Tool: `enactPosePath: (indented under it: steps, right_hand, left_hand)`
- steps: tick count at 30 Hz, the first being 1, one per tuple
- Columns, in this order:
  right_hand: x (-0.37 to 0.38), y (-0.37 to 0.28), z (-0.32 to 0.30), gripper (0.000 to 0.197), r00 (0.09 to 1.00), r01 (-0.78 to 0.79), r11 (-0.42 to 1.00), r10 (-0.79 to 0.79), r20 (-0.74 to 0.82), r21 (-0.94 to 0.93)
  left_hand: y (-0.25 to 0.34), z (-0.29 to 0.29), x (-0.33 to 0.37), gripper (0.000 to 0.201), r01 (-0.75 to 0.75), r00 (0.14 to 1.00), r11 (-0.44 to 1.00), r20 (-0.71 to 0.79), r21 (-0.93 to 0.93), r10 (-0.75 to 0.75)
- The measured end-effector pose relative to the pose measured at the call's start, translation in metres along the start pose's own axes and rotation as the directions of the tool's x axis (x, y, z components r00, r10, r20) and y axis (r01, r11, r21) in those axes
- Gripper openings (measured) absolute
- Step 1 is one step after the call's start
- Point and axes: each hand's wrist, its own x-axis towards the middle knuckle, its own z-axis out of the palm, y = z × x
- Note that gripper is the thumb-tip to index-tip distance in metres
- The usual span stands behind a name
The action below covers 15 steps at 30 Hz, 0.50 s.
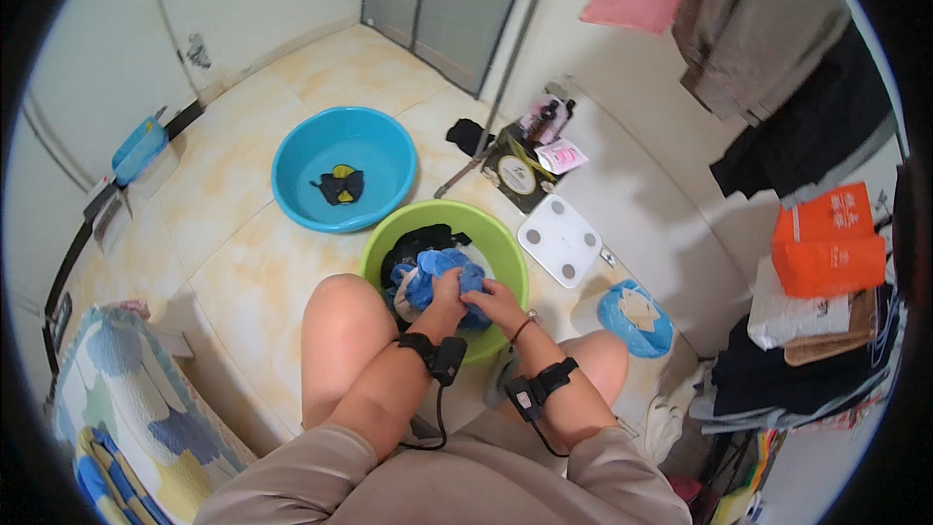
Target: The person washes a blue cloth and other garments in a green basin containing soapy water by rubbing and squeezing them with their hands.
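Note:
A green basin [502, 248] stands on the floor between my knees with wet-looking laundry in it. My left hand [447, 294] and my right hand [496, 304] meet over it, both closed on a bunched blue cloth [439, 264]. The lower part of the cloth drops into the basin; its exact kind is hard to tell. Under and behind it lies black fabric [413, 245], with some pale fabric showing beside it. My fingertips are partly hidden in the folds.
Beyond, a blue basin [403, 170] holds a dark-and-yellow cloth [340, 185]. To the right are a white scale [562, 241], a dark box [515, 173], bottles [549, 122] and a blue-lined bin [663, 333]. Clothes [763, 24] hang at upper right; a patterned cover [146, 408] drapes something left.

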Motion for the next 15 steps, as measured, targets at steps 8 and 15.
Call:
enactPosePath:
  steps: [8,15]
  right_hand:
    - [0.002,0.004,0.006,0.078,0.937,0.044,0.999,-0.038,-0.348,0.009]
    - [0.02,-0.005,0.009,0.072,0.984,-0.02,0.989,0.046,-0.174,0.149]
  left_hand:
    - [0.008,0.009,-0.037,0.028,0.14,0.927,0.99,0.351,-0.008,-0.128]
    - [0.024,0.027,-0.069,0.041,0.111,0.939,0.979,0.306,0.17,-0.159]
